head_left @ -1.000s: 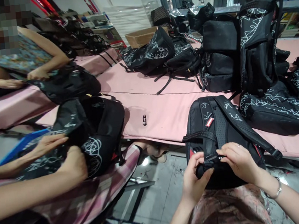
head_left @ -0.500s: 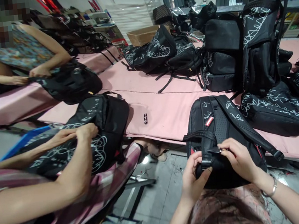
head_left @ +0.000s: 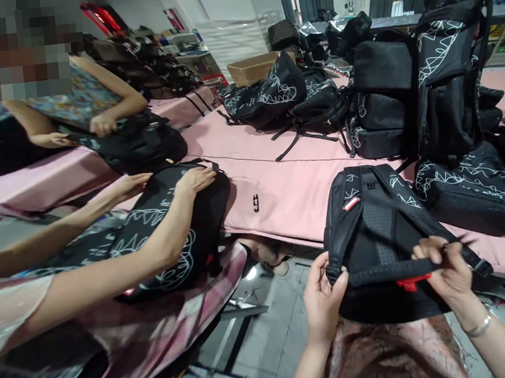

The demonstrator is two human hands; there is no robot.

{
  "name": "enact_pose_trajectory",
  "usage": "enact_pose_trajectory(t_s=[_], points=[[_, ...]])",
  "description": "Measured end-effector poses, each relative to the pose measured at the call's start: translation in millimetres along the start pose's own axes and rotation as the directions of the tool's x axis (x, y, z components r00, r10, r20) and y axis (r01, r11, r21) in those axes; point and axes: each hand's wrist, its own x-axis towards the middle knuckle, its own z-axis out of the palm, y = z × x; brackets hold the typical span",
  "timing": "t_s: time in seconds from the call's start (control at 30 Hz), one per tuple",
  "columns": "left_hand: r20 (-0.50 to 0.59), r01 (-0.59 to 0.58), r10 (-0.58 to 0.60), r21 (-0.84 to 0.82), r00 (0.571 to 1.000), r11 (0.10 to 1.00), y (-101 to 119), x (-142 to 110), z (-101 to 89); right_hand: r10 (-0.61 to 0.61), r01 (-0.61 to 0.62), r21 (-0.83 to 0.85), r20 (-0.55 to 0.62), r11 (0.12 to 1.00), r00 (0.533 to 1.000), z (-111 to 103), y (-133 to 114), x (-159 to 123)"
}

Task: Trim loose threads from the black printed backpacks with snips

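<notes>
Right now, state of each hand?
Left hand: closed, holding the black buckle.
Right hand: closed, holding the black webbing strap.

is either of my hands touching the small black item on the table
No, the small black item lies apart, while your left hand and right hand both hold straps of the backpack.

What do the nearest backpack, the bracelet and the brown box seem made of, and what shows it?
Backpack: matt black fabric, probably synthetic; dots suggest mesh at the back.
Bracelet: likely polished metal, silvery with a bright glint.
Brown box: apparently matt cardboard, plain tan with thin, straight walls.
</notes>
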Motion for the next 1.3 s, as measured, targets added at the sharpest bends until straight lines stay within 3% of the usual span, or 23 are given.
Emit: enact_pose_trajectory(t_s=[0.07, 0.17, 0.23, 0.27, 0.3, 0.37, 0.4, 0.43, 0.47, 0.53, 0.6, 0.63, 0.67, 0.73, 0.8, 0.9, 1.07, 1.23, 1.3], points=[[-0.059, -0.008, 0.004, -0.068, 0.998, 0.998, -2, 3, 0.6, -0.018, 0.017, 0.02, 0.038, 1.0, 0.999, -20, -8, -5], [-0.132, -0.029, 0.029, 0.005, 0.991, 1.0, 1, 8, 0.9, 0.076, -0.067, -0.171, 0.043, 0.983, 0.996, -46, -10, -10], [-0.168, -0.039, 0.048, 0.059, 0.985, 0.998, 6, 10, -0.1, 0.037, -0.073, -0.338, -0.111, 0.938, 0.993, -54, -7, -8], [-0.174, -0.041, 0.05, 0.056, 0.984, 0.998, 10, 11, -1.0, -0.058, -0.038, -0.408, -0.222, 0.912, 0.973, -55, -6, -5], [-0.176, -0.044, 0.05, 0.04, 0.983, 0.998, 13, 12, -2.1, -0.189, 0.016, -0.466, -0.327, 0.885, 0.926, -54, -5, -2], [-0.172, -0.051, 0.053, 0.015, 0.984, 0.999, 17, 12, -5.3, -0.431, 0.159, -0.522, -0.453, 0.838, 0.781, -47, -8, 6], [-0.178, -0.063, 0.067, 0.029, 0.982, 0.998, 18, 12, -7.4, -0.494, 0.222, -0.52, -0.472, 0.825, 0.73, -42, -11, 9], [-0.188, -0.08, 0.092, 0.068, 0.978, 0.994, 18, 12, -10.0, -0.521, 0.265, -0.508, -0.467, 0.819, 0.714, -37, -15, 11], [-0.202, -0.098, 0.123, 0.129, 0.972, 0.987, 17, 12, -13.1, -0.527, 0.288, -0.504, -0.433, 0.814, 0.732, -31, -19, 11], [-0.225, -0.107, 0.171, 0.273, 0.959, 0.956, 14, 13, -20.8, -0.489, 0.274, -0.574, -0.26, 0.772, 0.833, -20, -26, 9], [-0.221, -0.072, 0.164, 0.373, 0.961, 0.925, 9, 16, -29.9, -0.295, 0.257, -0.697, 0.068, 0.67, 0.953, -7, -27, 6], [-0.207, -0.055, 0.147, 0.393, 0.967, 0.918, 7, 18, -34.4, -0.136, 0.278, -0.746, 0.247, 0.605, 0.959, 1, -25, 5], [-0.192, -0.051, 0.14, 0.407, 0.971, 0.912, 4, 21, -38.6, 0.02, 0.314, -0.778, 0.387, 0.544, 0.922, 9, -20, 5], [-0.174, -0.065, 0.151, 0.423, 0.973, 0.904, 0, 26, -45.0, 0.208, 0.383, -0.8, 0.518, 0.461, 0.83, 27, -5, 8], [-0.158, -0.063, 0.138, 0.407, 0.978, 0.911, -3, 28, -47.0, 0.24, 0.383, -0.823, 0.507, 0.42, 0.828, 45, 14, 15], [-0.131, 0.006, 0.035, 0.301, 0.991, 0.954, -7, 25, -41.0, 0.218, 0.318, -0.859, 0.427, 0.402, 0.877, 64, 37, 29], [-0.043, 0.079, -0.075, 0.111, 0.996, 0.991, -12, 15, -22.0, 0.119, 0.318, -0.839, 0.406, 0.442, 0.906, 74, 56, 39], [-0.136, 0.145, -0.169, -0.175, 0.976, 0.974, -9, 17, -13.1, 0.125, 0.219, -0.814, 0.334, 0.539, 0.934, 59, 77, 3], [-0.135, 0.185, -0.236, -0.31, 0.962, 0.933, -6, 20, -9.4, 0.123, 0.217, -0.817, 0.33, 0.534, 0.936, 51, 85, -19]])
